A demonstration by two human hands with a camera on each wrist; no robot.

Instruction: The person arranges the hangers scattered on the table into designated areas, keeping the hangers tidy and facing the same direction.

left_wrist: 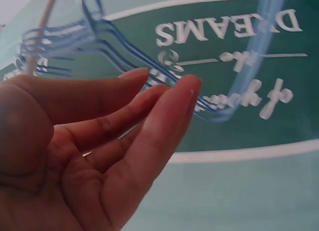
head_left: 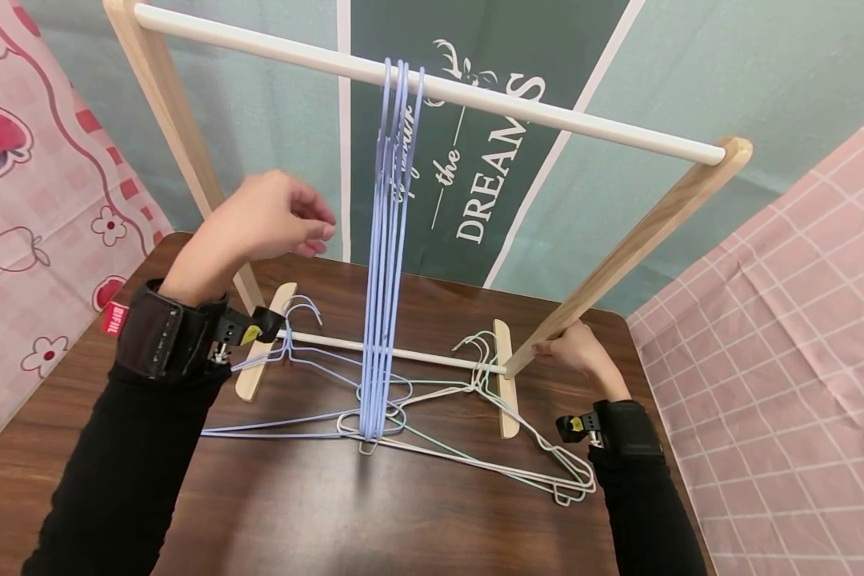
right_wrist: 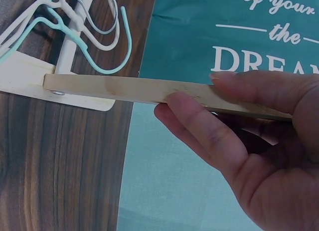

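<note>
Several blue wire hangers (head_left: 382,320) hang in a tight bunch from the white top bar (head_left: 274,50) of a wooden garment rack. My left hand (head_left: 277,216) is in the air just left of them, apart from the bunch in the head view. Its fingers are loosely bent and hold nothing; blue hangers (left_wrist: 107,29) show beyond the fingertips in the left wrist view. Low on the rack's right wooden post (head_left: 598,264), my right hand (head_left: 579,350) pinches the wood between thumb and fingers, plainly seen in the right wrist view.
On the brown table (head_left: 288,512), blue hangers (head_left: 281,422) lie at the left and white and green hangers (head_left: 475,462) at the right, overlapping beneath the bunch. The rack's lower bar (head_left: 418,354) runs between two wooden feet. Curtains (head_left: 259,104) stand behind.
</note>
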